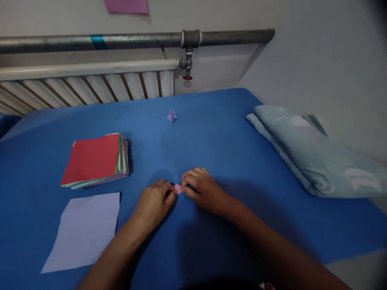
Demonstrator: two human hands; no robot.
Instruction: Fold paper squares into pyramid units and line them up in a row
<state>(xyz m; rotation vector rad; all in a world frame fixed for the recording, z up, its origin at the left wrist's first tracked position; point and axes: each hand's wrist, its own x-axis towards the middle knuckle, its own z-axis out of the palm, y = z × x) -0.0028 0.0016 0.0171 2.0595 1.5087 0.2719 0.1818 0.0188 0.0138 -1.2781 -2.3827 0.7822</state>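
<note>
Pinching small pink paper (pixel 178 188) between closed left hand (pixel 154 201) and right hand (pixel 201 189), open blue sheet (pixel 211 133) around.

No writing, label, brand, number or sign can be read anywhere: the stack of coloured paper (pixel 96 161), the lilac sheet (pixel 84 229) and the pink sheet on the wall (pixel 126 6) all look blank.

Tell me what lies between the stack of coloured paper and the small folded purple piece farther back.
Only bare blue sheet lies between the paper stack and the folded purple piece, as the head view shows.
</note>
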